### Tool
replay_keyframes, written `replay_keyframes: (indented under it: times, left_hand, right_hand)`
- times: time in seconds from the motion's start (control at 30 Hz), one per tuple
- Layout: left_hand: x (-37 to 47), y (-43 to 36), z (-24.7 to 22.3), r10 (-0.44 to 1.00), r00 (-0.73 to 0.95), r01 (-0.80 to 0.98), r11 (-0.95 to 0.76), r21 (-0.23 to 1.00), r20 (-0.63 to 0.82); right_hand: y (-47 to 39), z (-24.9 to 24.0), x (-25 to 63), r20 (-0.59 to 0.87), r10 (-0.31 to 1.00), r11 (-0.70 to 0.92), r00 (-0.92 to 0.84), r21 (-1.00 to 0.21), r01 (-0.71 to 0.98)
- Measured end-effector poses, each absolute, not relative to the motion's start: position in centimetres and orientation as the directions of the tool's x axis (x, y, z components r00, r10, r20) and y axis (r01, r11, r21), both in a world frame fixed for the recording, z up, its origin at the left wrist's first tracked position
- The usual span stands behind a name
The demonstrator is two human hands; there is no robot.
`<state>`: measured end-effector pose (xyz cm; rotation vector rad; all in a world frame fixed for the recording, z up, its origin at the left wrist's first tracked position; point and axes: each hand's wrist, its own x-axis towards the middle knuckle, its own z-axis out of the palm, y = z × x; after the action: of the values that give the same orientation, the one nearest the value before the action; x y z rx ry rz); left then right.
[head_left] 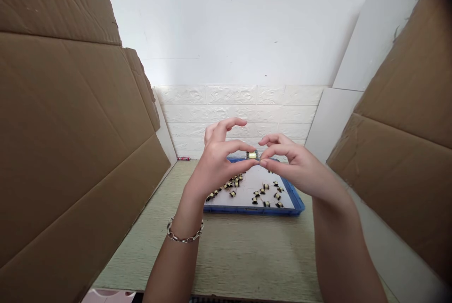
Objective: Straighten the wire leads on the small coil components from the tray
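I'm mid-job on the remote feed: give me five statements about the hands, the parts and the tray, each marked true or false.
1. The left hand pinches a small yellow-wrapped component with dark ends. True.
2. The right hand rests flat on the pale green wood-grained tabletop. False: it is raised, fingertips close to the held component.
3. Similar small components lie on the white surface inside the shallow blue rectangular tray. True.
4. The silver chain-link bracelet is on the right wrist. False: it is on the left.
5. The small red cylinder lies outside the tray. True.
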<state>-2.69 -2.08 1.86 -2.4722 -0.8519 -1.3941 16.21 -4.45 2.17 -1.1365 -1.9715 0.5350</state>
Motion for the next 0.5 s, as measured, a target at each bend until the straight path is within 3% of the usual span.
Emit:
replay_keyframes:
  times: [0.5]
  left_hand:
    - [-2.51, -2.50, 2.00, 0.411, 0.405, 0.453, -0.866, 0.212, 0.817]
  right_hand:
    - [-4.71, 2.27, 16.34, 0.471, 0.844, 0.526, -0.256, -0.635, 0.566]
